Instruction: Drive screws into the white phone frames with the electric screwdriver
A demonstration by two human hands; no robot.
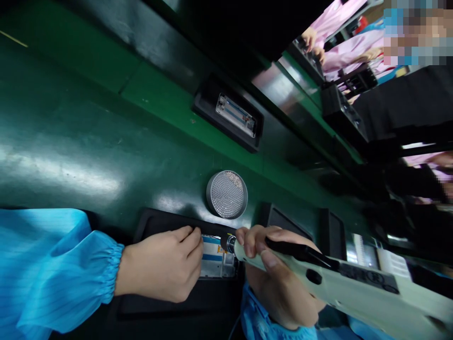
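My left hand [166, 264], in a blue sleeve, rests curled on a black tray [159, 222], its fingertips pressing the edge of an opened device [214, 257] with blue and white parts inside. My right hand [272, 274] is wrapped round a cream electric screwdriver [354, 288] with a black lever. Its metal tip [229, 243] sits at the device's upper right corner.
A round grey perforated dish [227, 194] full of tiny screws stands just beyond the tray on the green belt [71, 141]. Another black tray with a device [235, 114] lies farther along. More trays [332, 233] sit to the right. People in pink sleeves [347, 47] work at the far end.
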